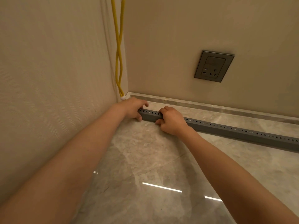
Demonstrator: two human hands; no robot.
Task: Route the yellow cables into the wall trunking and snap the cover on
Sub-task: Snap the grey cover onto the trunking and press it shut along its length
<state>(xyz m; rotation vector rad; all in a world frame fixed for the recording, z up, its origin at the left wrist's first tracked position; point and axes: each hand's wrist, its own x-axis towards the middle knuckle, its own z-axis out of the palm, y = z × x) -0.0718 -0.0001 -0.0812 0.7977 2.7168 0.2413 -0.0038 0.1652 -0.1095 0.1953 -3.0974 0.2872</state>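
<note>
A long grey trunking [234, 129] with a row of small holes along its top lies on the marble floor, running from the room corner out to the right edge. My left hand [133, 107] grips its corner end, fingers over the top and thumb on the front face. My right hand [172, 121] clasps it a short way to the right in the same way. Two yellow cables [119, 50] hang down the corner of the walls, crossing once, and end at a white tie [123, 97] just behind my left hand. Whether they enter the trunking is hidden.
A grey wall socket [213, 66] sits on the back wall above the trunking. A stone skirting strip [210, 105] runs along the foot of that wall, a little behind the trunking. The textured left wall [48, 78] stands close beside my left arm. Glossy floor [153, 167] spreads in front.
</note>
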